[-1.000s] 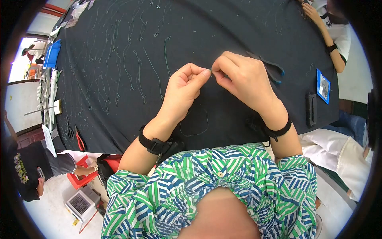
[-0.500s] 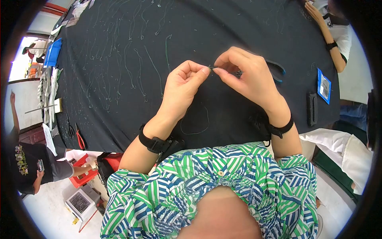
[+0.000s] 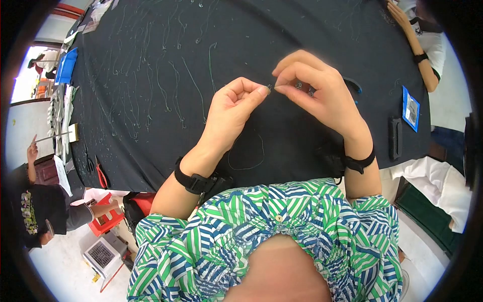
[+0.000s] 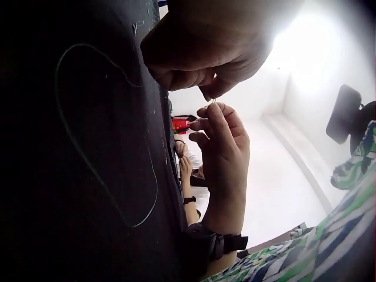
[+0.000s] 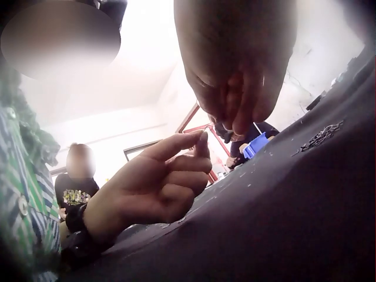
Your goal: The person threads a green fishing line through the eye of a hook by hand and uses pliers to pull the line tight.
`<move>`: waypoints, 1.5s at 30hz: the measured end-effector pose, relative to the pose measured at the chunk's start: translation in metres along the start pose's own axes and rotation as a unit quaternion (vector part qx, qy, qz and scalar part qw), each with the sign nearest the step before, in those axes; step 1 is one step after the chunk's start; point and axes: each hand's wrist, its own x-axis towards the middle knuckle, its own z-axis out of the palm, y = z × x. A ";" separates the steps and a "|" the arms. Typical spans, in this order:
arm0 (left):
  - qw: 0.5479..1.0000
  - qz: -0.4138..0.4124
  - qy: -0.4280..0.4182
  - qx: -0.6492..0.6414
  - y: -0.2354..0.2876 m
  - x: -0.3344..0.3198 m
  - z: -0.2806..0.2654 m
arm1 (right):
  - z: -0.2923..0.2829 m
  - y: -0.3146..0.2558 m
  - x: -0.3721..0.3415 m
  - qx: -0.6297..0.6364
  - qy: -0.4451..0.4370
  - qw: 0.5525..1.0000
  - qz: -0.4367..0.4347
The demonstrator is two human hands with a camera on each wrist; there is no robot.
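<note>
Off at 8 o'clock, someone in a black printed shirt [image 3: 48, 211] is near a red plastic stool [image 3: 111, 215]; at 2, someone in white [image 3: 430, 50] has a hand at the bench [image 3: 302, 25].

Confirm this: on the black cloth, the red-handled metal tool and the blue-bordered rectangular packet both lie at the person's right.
Not quite: the red-handled metal tool lies at the person's left, as the head view shows. The blue-bordered rectangular packet does lie at the right, and both are on the black cloth.
</note>
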 end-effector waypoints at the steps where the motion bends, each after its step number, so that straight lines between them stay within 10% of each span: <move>1: 1.000 -0.001 -0.004 0.005 0.000 0.000 0.001 | 0.000 -0.001 0.000 0.019 -0.007 1.000 -0.011; 45: 0.998 -0.030 -0.023 0.059 0.003 -0.005 0.001 | 0.004 0.006 -0.010 -0.019 -0.061 0.998 0.011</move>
